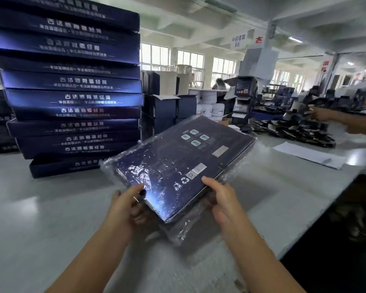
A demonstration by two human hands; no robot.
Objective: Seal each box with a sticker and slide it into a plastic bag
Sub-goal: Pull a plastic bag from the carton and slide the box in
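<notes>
A flat dark blue box (178, 163) with printed labels and a QR code lies inside a clear crinkled plastic bag (230, 176), held tilted above the table. My left hand (125, 204) grips the box's near left edge, thumb on top and fingers underneath. My right hand (222, 197) grips the near right edge the same way. The bag's open end hangs loose below the box's near corner.
A tall stack of the same blue boxes (72, 89) stands at the left on the grey table (40, 218). More boxes and white tubs (209, 106) sit behind. At the right another person's hand (321, 114) reaches over dark packaging; white paper sheets (309, 154) lie nearby.
</notes>
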